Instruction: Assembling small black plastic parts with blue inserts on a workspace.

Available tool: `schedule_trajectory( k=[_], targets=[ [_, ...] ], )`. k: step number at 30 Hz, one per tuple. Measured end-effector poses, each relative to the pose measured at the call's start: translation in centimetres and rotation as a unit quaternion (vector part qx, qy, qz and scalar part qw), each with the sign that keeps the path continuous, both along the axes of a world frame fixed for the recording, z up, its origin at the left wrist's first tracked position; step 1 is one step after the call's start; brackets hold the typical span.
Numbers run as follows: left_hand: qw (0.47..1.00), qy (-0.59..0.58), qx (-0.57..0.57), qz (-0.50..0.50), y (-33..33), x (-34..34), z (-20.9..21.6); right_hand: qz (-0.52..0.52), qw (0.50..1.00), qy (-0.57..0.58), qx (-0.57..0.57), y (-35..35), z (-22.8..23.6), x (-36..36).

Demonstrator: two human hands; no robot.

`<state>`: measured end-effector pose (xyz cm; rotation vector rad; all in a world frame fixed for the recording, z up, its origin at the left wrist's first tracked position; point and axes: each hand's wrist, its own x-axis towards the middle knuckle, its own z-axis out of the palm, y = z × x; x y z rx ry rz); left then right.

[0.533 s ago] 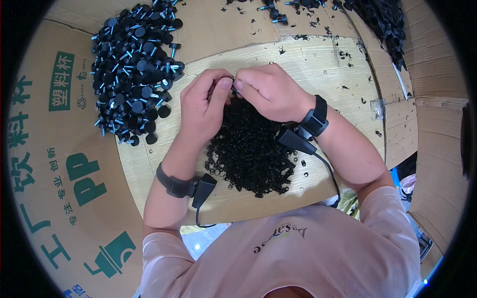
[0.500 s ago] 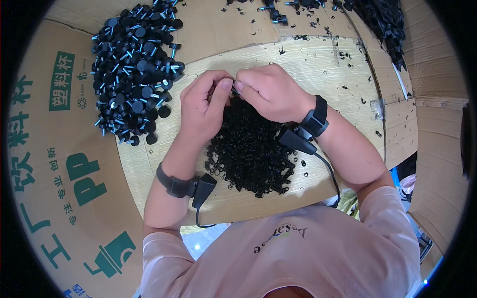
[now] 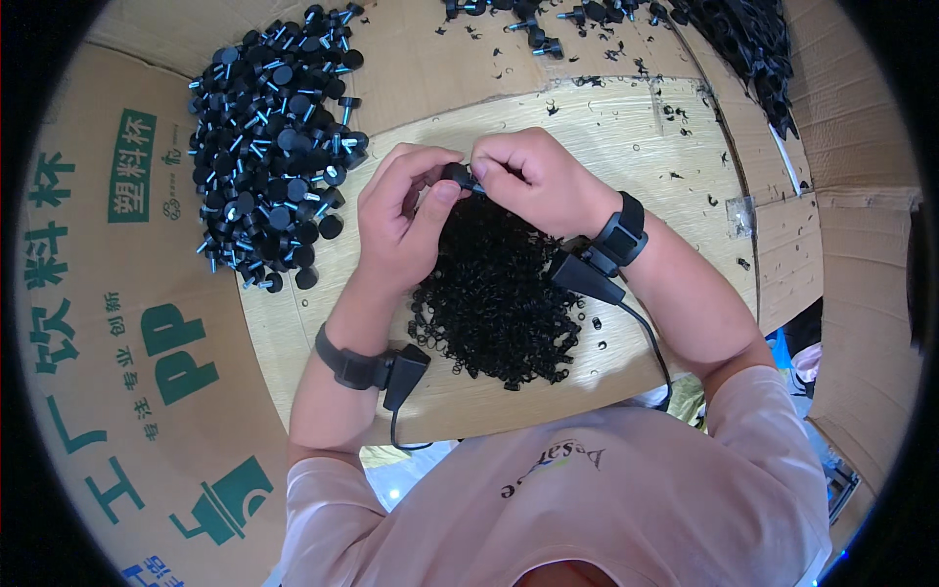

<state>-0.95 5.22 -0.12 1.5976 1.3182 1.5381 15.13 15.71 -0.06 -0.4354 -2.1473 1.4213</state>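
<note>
My left hand (image 3: 399, 217) is closed on a black-headed screw (image 3: 456, 174), its round head between thumb and fingers and its metal shank pointing right. At the shank's end the thumb and forefinger of my right hand (image 3: 543, 184) are pinched together. Whatever small piece they hold is hidden. Beneath both hands a heap of small black rings (image 3: 499, 303) spreads over the board.
Many black-headed screws (image 3: 279, 147) are piled at the left, beside a printed cardboard wall (image 3: 147, 274). More screws (image 3: 533, 34) and black scraps lie at the far side. A dark bundle of black parts (image 3: 748, 49) sits far right. Wrist straps trail cables.
The screw's black head and shank now show between my hands, where fingers covered them before. My right hand has shifted slightly right, away from the left fingertips.
</note>
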Motion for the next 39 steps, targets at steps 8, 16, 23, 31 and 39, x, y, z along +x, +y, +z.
schedule_trajectory(
  k=[8, 16, 23, 31, 39],
  targets=[
    [0.993, -0.115, 0.010, -0.002, 0.39, 0.22, 0.21, 0.060, 0.955, 0.034, -0.290, 0.17, -0.11, -0.13],
    [0.991, -0.116, 0.063, 0.007, 0.88, -0.28, -0.23, 0.021, 0.976, 0.082, -0.201, -0.05, -0.60, -0.45],
    [0.987, -0.155, -0.005, 0.040, 0.58, -0.08, 0.25, -0.066, 0.986, 0.101, -0.115, -0.28, -0.10, -0.72],
    [0.991, -0.108, -0.034, 0.075, 0.46, -0.16, 0.44, -0.065, 0.990, 0.090, -0.090, -0.47, -0.45, -0.47],
    [0.995, -0.040, -0.018, 0.089, 0.45, 0.13, 0.51, -0.093, 0.982, 0.053, -0.158, -0.45, -0.07, -0.43]
  ],
)
